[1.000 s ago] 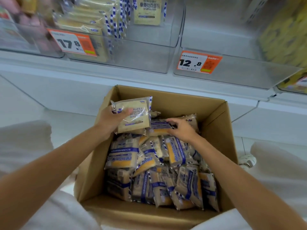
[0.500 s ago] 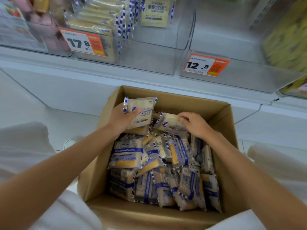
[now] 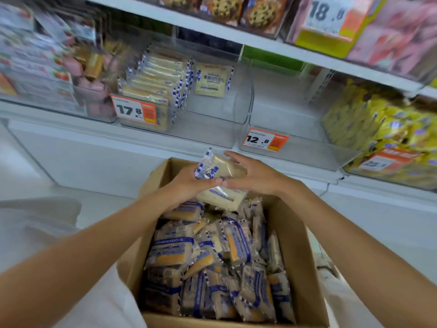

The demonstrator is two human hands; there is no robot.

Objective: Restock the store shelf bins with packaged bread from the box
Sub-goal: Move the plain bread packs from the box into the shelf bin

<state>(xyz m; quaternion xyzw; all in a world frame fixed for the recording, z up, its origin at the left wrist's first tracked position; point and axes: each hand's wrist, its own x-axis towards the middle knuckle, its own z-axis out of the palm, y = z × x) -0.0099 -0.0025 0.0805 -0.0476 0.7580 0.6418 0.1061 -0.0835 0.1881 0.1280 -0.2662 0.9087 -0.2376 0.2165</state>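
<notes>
An open cardboard box (image 3: 294, 235) in front of me holds several blue-and-white bread packets (image 3: 172, 247). Above its far end, my left hand (image 3: 186, 184) and my right hand (image 3: 254, 175) press together on a small stack of bread packets (image 3: 221, 179), lifted clear of the rest. Directly above on the shelf stands a clear bin (image 3: 208, 129) with a 17.8 tag; matching packets (image 3: 153, 76) fill its left side and one packet (image 3: 211, 81) stands at the back.
To the right is a clear bin (image 3: 300, 152) with a 12.8 tag and nothing visible inside. Yellow bags (image 3: 383, 124) fill the bin further right. Pink packages (image 3: 94, 91) sit in the left bin. A higher shelf (image 3: 260, 41) carries cookies and pink packs.
My hands have come together on the packets and lifted them above the far end of the box. The view has tilted up, showing more shelf.
</notes>
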